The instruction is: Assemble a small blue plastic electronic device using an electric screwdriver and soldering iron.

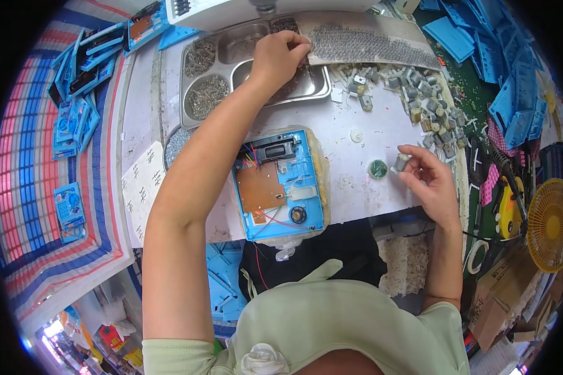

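My left hand (pixel 276 57) reaches over a metal compartment tray (pixel 329 87), its fingertips pinched at the left edge of a board (pixel 375 40) covered in rows of small metallic parts. What sits between those fingertips is too small to make out. Between thumb and fingers, my right hand (pixel 433 186) grips a small grey motor-like block (pixel 401 163) just above the table. Close to it stands a small round container (pixel 377 169) with green contents. An opened blue plastic casing (pixel 317 187), with a brown circuit board, coloured wires and a small round speaker (pixel 298 215), lies before me on a padded support.
A pile of grey blocks (pixel 428 94) spreads along the table's right side. Stacked blue casings (pixel 81 75) stand at the far left, more blue shells (pixel 513 100) at the far right. A yellow fan (pixel 547 225) and cardboard (pixel 500 287) are at right. Paper (pixel 142 187) lies left.
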Demonstrator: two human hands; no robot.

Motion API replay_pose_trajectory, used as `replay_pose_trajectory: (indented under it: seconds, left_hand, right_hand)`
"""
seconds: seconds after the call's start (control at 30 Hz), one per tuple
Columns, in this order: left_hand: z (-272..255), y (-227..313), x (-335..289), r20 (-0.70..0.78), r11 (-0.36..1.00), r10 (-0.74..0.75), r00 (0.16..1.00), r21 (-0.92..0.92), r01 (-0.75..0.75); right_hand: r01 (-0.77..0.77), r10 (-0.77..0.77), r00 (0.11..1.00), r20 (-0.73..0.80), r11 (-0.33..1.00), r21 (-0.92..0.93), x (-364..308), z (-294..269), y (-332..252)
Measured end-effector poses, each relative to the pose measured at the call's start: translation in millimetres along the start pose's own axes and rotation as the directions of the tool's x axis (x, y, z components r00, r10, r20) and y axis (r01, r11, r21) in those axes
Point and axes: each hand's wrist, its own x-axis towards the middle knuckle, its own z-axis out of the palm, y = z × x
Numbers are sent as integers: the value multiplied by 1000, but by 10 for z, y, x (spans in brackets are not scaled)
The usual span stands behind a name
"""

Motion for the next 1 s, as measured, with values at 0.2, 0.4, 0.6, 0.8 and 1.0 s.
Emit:
replay_pose_trajectory:
  seconds: [0.2, 0.4, 0.6, 0.8, 1.0]
  left_hand:
    - [10, 20, 25, -34, 789, -334, 942, -557, 260]
    - [-441, 275, -420, -168, 883, -90, 982, -470, 0]
    - [-784, 807, -1840, 60, 902, -105, 993, -414, 120]
    - [-615, 930, -2751, 199, 741, -286, 937, -574, 348]
    - [-365, 960, -2922, 284, 681, -251, 925, -627, 377]
  right_hand:
    - [21, -20, 999, -36, 999, 37, -35, -27, 57]
    - [2, -2, 1000, 3, 992, -124, -17, -50, 43]
    - [7, 11, 998, 69, 968, -251, 59, 18, 57]
    - [31, 80, 976, 201, 867, -497, 234, 66, -111]
    - [301, -176, 951, 254, 710, -636, 289, 182, -172]
